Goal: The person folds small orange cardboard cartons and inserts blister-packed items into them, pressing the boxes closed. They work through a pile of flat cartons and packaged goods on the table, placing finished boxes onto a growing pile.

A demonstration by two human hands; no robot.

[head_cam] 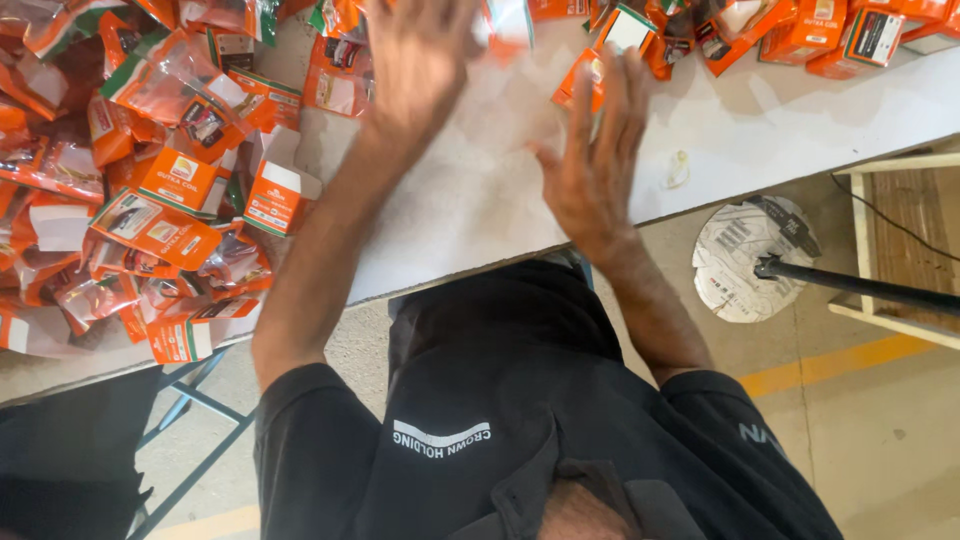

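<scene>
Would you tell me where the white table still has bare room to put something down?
Bare table lies right of the right hand, below the far row of orange boxes. A smaller patch lies between both hands. Left of the left hand, orange packets crowd it.

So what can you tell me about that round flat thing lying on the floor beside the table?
The round disc looks like pale card or paper, creased and worn, with dark printed patches and some tape-like strips. It lies flat on the concrete floor, just past the edge of the white table and next to a pale wooden frame. The end of a black pole rests on it near its middle. Neither hand is near it.
</scene>
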